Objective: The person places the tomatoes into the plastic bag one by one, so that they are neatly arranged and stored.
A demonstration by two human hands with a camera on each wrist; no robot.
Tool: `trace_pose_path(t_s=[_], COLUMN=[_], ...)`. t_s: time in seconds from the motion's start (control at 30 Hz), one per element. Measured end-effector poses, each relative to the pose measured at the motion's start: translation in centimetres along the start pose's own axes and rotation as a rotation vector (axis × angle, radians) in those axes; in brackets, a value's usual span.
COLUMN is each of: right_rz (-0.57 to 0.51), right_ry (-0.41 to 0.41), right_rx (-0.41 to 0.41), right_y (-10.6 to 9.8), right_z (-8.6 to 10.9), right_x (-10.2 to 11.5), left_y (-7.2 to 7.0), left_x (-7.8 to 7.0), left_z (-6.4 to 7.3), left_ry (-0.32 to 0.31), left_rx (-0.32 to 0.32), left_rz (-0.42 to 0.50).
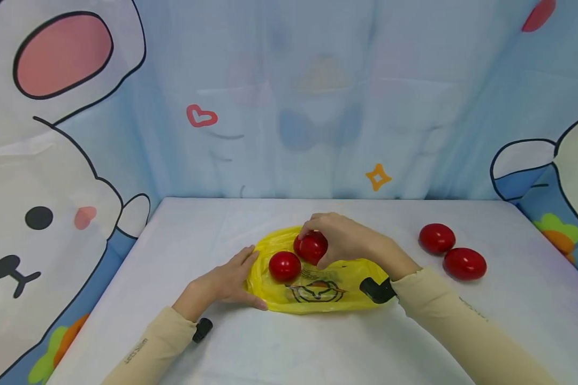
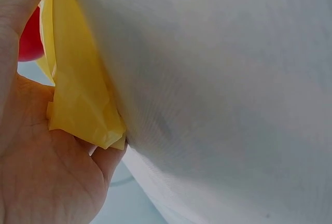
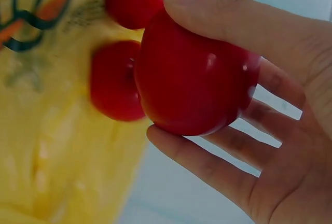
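Note:
A flat yellow plastic bag point(image 1: 270, 299) with a printed cartoon lies on the table. My left hand point(image 1: 228, 278) rests at its left edge, fingers and thumb extended; in the left wrist view, the yellow plastic point(image 2: 83, 79) lies against the palm. My right hand point(image 1: 344, 238) holds a glossy, round red fruit point(image 3: 192, 73) over the bag, thumb on one side and fingers on the other. Two more red fruits sit on the bag: a nearer fruit point(image 1: 285, 267), and one partly hidden behind the held one, whose side point(image 3: 116, 81) shows in the right wrist view.
Two more red fruits, a farther one point(image 1: 436, 238) and a nearer one point(image 1: 464, 263), lie close together on the white table point(image 1: 318, 347) to the right. Behind the table hangs a pale blue cartoon curtain point(image 1: 270, 64). A black strap piece point(image 1: 202, 330) shows at the left wrist.

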State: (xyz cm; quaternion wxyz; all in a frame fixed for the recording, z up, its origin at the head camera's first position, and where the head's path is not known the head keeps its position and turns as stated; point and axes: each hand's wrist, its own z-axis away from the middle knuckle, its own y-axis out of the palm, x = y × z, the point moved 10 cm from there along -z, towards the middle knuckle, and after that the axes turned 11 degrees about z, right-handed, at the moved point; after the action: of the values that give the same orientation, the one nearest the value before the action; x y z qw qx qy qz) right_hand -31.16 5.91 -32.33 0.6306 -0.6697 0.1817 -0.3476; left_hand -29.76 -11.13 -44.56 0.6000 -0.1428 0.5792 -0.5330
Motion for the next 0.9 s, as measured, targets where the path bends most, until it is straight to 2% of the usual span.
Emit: trace_pose_path(t_s=[0.17,0.3,0.63,0.9], right_rz=[0.017,0.063,0.054,0.067], right_ry=[0.055,0.099,0.14,0.122], right_rx=[0.112,0.148,0.123,0.098], right_y=[3.5,5.1,6.1,6.4], right_z=[-0.4,-0.5,-0.4,-0.3], right_x=[-0.5,-0.7,-0.8,-0.6], left_y=[0.1,0.1,0.0,0.0], left_x=[0.0,0.0,0.0,0.0], left_z=[-0.2,-0.3,-0.3,-0.2], left_ry=[-0.006,-0.001,-0.007,-0.013], left_rx=[0.002,0.0,-0.003,0.004], left_rz=[-0.01,-0.012,-0.016,-0.003])
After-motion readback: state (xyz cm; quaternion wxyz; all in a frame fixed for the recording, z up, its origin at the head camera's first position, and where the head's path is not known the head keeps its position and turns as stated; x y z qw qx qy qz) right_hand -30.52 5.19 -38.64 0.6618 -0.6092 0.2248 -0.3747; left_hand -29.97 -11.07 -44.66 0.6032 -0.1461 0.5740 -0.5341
